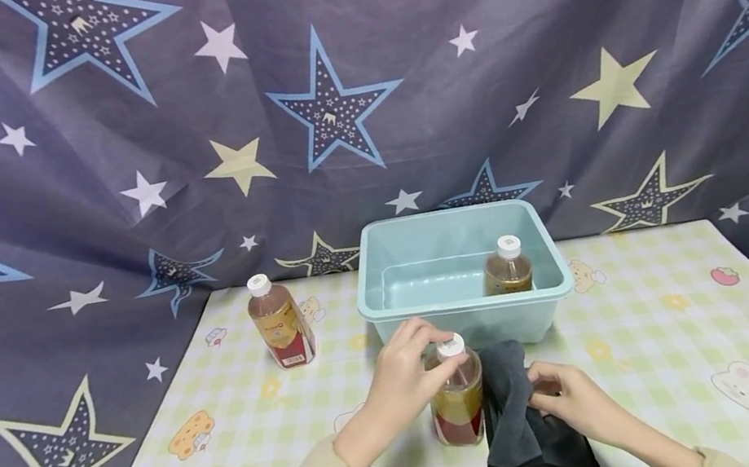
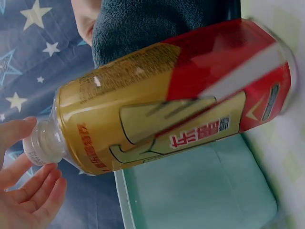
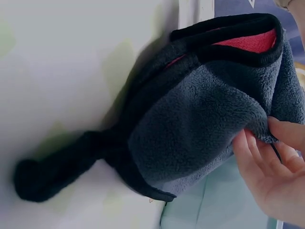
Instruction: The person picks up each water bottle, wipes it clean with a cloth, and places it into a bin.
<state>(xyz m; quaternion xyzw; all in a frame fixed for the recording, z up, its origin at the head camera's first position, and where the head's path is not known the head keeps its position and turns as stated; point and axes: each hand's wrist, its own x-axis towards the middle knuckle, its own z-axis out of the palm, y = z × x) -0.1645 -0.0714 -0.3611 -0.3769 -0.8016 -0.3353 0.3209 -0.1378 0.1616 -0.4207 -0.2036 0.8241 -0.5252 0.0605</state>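
A bottle point(image 1: 458, 401) with a gold and red label and a white cap stands upright on the table before the bin. At the cap, my left hand point(image 1: 408, 368) pinches with thumb and fingers; the left wrist view shows the same bottle point(image 2: 162, 95) at close range. My right hand point(image 1: 575, 402) grips a dark grey fleecy cloth point(image 1: 511, 409) with black edging, close against the bottle's right side. In the right wrist view the cloth point(image 3: 190, 124) hangs folded from thumb and fingers, a red inner face peeking out and a black strap trailing.
Behind the hands is a light blue bin point(image 1: 464, 306), with another capped bottle point(image 1: 508, 273) inside at its right. A third bottle point(image 1: 280, 324) stands at the back left. A checked cloth point(image 1: 656, 318) covers the table; a starry curtain point(image 1: 428, 18) hangs behind.
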